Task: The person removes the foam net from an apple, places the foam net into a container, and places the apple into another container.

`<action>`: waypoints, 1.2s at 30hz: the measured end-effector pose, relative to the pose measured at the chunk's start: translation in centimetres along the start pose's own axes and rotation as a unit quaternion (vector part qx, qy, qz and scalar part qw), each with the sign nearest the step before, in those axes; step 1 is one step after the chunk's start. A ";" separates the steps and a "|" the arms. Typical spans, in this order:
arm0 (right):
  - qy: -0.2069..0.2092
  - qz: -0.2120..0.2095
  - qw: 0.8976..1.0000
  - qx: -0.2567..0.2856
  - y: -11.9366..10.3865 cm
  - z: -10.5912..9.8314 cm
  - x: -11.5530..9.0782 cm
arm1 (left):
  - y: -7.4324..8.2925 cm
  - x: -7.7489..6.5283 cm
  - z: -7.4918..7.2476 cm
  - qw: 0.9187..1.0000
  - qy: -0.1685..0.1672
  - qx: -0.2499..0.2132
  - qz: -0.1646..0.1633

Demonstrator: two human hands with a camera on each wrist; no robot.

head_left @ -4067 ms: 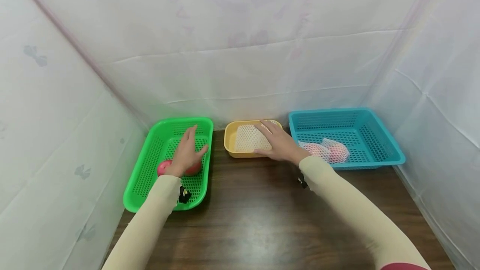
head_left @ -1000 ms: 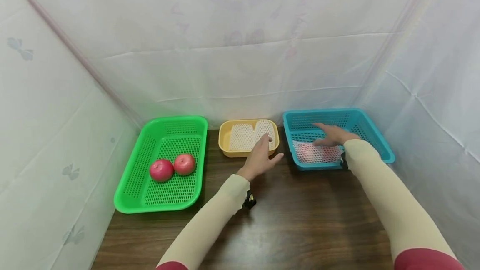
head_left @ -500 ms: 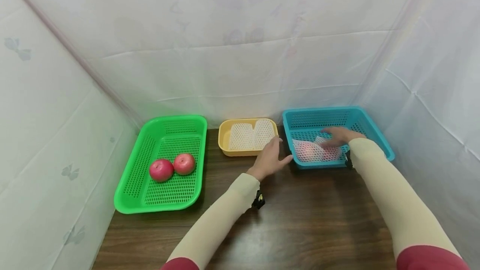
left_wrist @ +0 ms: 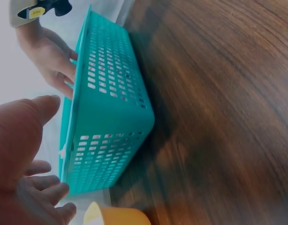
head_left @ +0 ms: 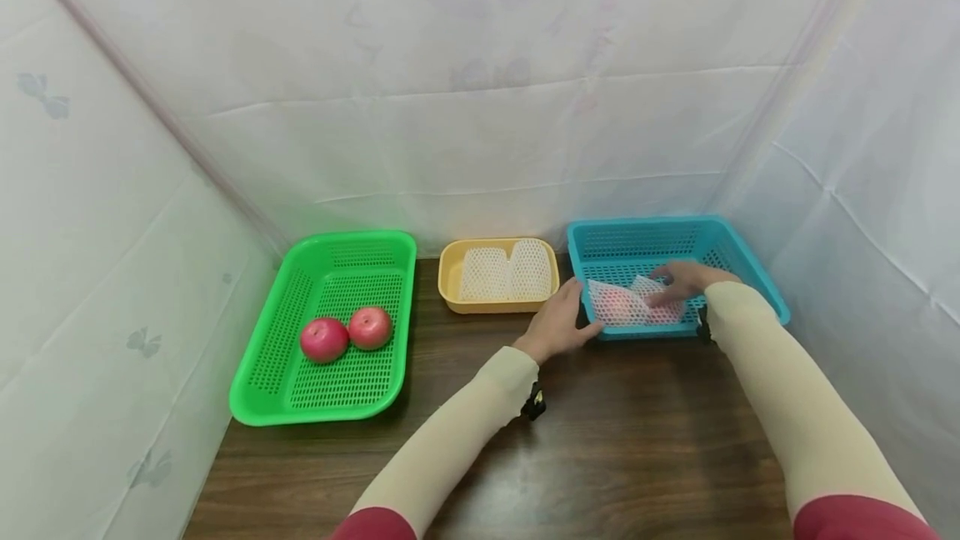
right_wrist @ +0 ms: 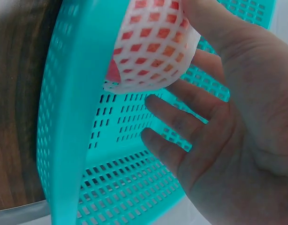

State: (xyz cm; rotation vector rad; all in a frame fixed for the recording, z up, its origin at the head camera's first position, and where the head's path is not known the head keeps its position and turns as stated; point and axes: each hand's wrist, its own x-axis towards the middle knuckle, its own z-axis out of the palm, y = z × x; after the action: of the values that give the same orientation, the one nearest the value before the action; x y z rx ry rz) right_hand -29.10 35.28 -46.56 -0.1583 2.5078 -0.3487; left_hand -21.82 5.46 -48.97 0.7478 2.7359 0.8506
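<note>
Two apples in white foam nets lie at the front of the blue basket (head_left: 750, 325). My right hand (head_left: 686, 280) reaches into it, thumb and fingers around the right netted apple (right_wrist: 151, 51). In the right wrist view the thumb lies against the net, with fingertips behind it. The left netted apple (head_left: 617, 307) sits beside it. My left hand (head_left: 557, 325) is at the basket's left front corner, fingers at the rim and thumb spread apart, holding nothing. The left wrist view shows this palm (left_wrist: 17, 154) beside the basket wall.
A yellow tray (head_left: 452, 294) with two white foam nets (head_left: 483, 273) stands in the middle. On the left, a green basket (head_left: 258, 373) holds two bare red apples (head_left: 324, 340). White sheeting (head_left: 480, 148) encloses the back and sides of the brown table (head_left: 585, 440).
My left hand has moved from the green basket, past the yellow tray, to the blue basket's corner. My right hand has moved from the tray into the blue basket, down onto the right netted apple.
</note>
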 end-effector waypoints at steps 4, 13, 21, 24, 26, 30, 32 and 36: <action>-0.013 0.008 1.000 -0.008 0.0 0.2 -0.4 | 0.1 0.1 0.6 1.000 -0.004 0.005 0.001; -0.023 0.031 0.999 -0.008 0.0 0.6 -0.6 | 0.1 0.3 1.5 1.000 -0.002 0.018 -0.002; -0.037 0.074 0.997 0.002 0.6 0.4 0.5 | 0.4 0.5 1.4 0.999 0.005 0.046 -0.006; -0.040 0.077 0.996 -0.009 0.3 0.2 0.5 | 0.3 0.6 1.5 0.998 0.005 0.054 -0.005; -0.044 0.074 0.996 -0.015 0.0 0.0 0.4 | 0.2 0.6 1.5 0.998 0.006 0.057 -0.003; -0.048 0.076 0.996 -0.017 -0.2 -0.2 0.6 | 0.1 0.7 1.5 0.998 0.007 0.064 0.000; -0.050 0.081 0.995 -0.010 -0.2 -0.2 0.7 | 0.1 0.8 1.5 0.998 0.008 0.068 0.000; -0.056 0.089 0.994 0.005 -0.1 -0.2 0.7 | 0.2 0.9 1.5 0.997 0.008 0.075 0.003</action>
State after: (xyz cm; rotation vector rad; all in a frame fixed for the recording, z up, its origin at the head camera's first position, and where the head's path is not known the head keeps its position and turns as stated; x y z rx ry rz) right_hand -29.78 35.08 -46.79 0.0491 2.3866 -0.2720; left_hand -22.01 6.79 -50.14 0.7805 2.8368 0.6609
